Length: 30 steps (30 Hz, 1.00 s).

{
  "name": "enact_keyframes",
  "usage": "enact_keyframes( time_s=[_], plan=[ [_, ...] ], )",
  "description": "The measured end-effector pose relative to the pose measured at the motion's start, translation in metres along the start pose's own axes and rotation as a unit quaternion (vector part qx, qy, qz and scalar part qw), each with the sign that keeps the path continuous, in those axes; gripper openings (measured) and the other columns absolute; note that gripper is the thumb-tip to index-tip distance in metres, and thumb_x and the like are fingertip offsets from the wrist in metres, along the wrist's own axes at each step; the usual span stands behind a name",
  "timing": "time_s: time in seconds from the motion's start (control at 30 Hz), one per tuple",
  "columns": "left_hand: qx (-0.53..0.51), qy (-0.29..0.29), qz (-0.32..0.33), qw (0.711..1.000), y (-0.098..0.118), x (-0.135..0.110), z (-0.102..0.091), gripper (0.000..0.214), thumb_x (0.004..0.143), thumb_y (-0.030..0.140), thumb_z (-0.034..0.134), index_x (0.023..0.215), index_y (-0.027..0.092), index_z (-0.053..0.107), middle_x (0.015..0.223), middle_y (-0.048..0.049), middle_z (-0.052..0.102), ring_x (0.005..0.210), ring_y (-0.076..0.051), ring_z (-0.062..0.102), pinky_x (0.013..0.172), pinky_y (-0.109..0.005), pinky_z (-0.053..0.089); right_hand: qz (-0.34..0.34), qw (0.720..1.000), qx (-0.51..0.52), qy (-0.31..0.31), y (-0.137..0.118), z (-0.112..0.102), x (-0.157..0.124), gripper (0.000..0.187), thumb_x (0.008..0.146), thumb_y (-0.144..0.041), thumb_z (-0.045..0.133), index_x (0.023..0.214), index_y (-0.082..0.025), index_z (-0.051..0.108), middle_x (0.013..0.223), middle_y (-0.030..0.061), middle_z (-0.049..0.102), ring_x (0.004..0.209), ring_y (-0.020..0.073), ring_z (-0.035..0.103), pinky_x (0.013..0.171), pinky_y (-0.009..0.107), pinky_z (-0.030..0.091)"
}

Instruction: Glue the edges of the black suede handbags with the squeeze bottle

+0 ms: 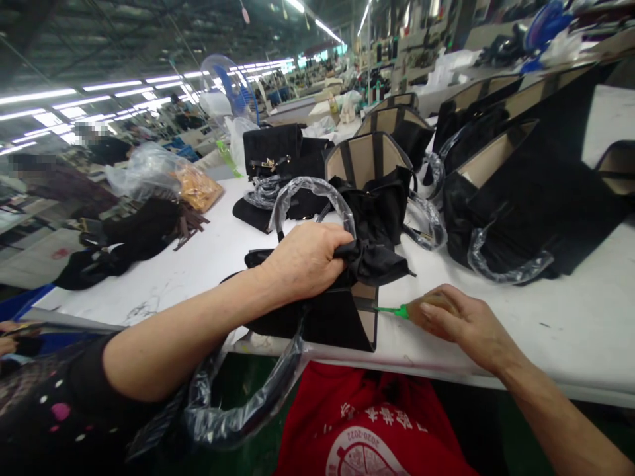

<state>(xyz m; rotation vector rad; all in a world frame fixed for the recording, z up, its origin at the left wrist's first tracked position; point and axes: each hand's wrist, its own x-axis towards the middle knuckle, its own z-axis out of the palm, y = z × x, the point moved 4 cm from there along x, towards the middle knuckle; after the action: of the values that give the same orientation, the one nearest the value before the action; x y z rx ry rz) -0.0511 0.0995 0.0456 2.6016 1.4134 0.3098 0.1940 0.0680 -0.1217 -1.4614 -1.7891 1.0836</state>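
A black handbag [327, 320] lies on its side at the table's near edge, its beige-lined opening facing right. My left hand [310, 258] is closed on the bag's loose black fabric [380, 261], its fingers partly hidden. One plastic-wrapped handle [248, 416] hangs down over the edge; another wrapped handle [317, 188] arches up behind my hand. In my right hand [456, 317] is a small brownish squeeze bottle [431, 307] with a green nozzle. The nozzle's thin tip points left and reaches the rim of the bag opening, though whether it touches cannot be made out.
Several black bags [526, 185] with beige linings stand at the back and right of the white table [570, 330]. To the left lie dark pieces [133, 231] and a plastic bag of orange-brown material [198, 188]. A red apron [367, 416] covers my lap.
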Motion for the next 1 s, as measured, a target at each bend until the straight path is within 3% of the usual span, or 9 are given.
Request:
enact_keyframes(
  time_s=[0.17,0.33,0.47,0.6,0.73,0.9,1.0],
  plan=[
    [-0.003,0.003,0.001,1.0,-0.001,0.001,0.002,0.015,0.071,0.005,0.052,0.066,0.017,0.06,0.068,0.0007,0.06,0.066,-0.013,0.057,0.064,-0.025,0.038,0.008,1.0,-0.003,-0.001,-0.005,-0.004,0.005,0.026,0.088,-0.047,0.058,0.087,-0.022,0.065,0.079,0.0022,0.071,0.077,0.0243,0.064,0.067,0.036,0.047],
    [-0.004,0.015,0.023,1.0,0.003,-0.001,0.001,0.015,0.071,0.004,0.052,0.064,0.016,0.059,0.065,0.0015,0.057,0.062,-0.012,0.055,0.06,-0.024,0.037,0.004,0.999,-0.01,-0.039,-0.012,-0.004,0.007,0.027,0.089,-0.047,0.058,0.088,-0.022,0.066,0.078,0.0017,0.071,0.075,0.024,0.065,0.065,0.035,0.046],
    [-0.005,0.019,0.028,0.999,0.002,-0.003,0.003,0.017,0.072,0.004,0.052,0.068,0.016,0.063,0.069,0.0009,0.06,0.064,-0.012,0.057,0.061,-0.023,0.039,0.003,0.999,-0.026,-0.027,-0.015,-0.007,0.007,0.029,0.09,-0.049,0.057,0.087,-0.021,0.065,0.077,0.003,0.071,0.073,0.0244,0.065,0.064,0.036,0.047],
    [-0.012,0.014,0.038,0.999,0.003,-0.007,0.004,0.02,0.071,0.002,0.052,0.074,0.015,0.067,0.073,-0.0006,0.063,0.069,-0.013,0.06,0.065,-0.023,0.042,0.008,0.997,-0.003,-0.083,-0.014,-0.003,0.001,0.031,0.09,-0.051,0.056,0.085,-0.022,0.065,0.074,0.0015,0.069,0.069,0.023,0.063,0.061,0.034,0.046],
    [-0.026,0.007,0.046,0.999,0.006,-0.011,0.003,0.021,0.072,0.0,0.051,0.073,0.014,0.067,0.074,-0.0013,0.063,0.07,-0.013,0.06,0.065,-0.022,0.044,0.015,0.999,0.004,-0.04,-0.01,-0.007,-0.006,0.028,0.092,-0.048,0.056,0.091,-0.022,0.065,0.081,0.0023,0.07,0.078,0.0244,0.063,0.068,0.036,0.047],
    [-0.032,0.011,0.053,0.998,0.009,-0.016,0.0,0.023,0.072,0.0,0.05,0.074,0.015,0.067,0.074,-0.0006,0.063,0.069,-0.012,0.059,0.063,-0.02,0.043,0.01,0.993,0.018,-0.113,-0.008,0.002,-0.016,0.031,0.094,-0.051,0.054,0.093,-0.022,0.065,0.081,0.0008,0.07,0.075,0.0226,0.064,0.066,0.034,0.047],
    [-0.04,0.012,0.057,0.998,0.011,-0.02,-0.002,0.025,0.072,0.0,0.049,0.076,0.015,0.068,0.074,0.0,0.063,0.068,-0.011,0.059,0.063,-0.02,0.043,-0.001,0.998,0.014,-0.06,-0.01,-0.001,-0.019,0.032,0.093,-0.051,0.056,0.098,-0.021,0.066,0.086,0.003,0.072,0.08,0.0242,0.065,0.07,0.036,0.047]
  ],
)
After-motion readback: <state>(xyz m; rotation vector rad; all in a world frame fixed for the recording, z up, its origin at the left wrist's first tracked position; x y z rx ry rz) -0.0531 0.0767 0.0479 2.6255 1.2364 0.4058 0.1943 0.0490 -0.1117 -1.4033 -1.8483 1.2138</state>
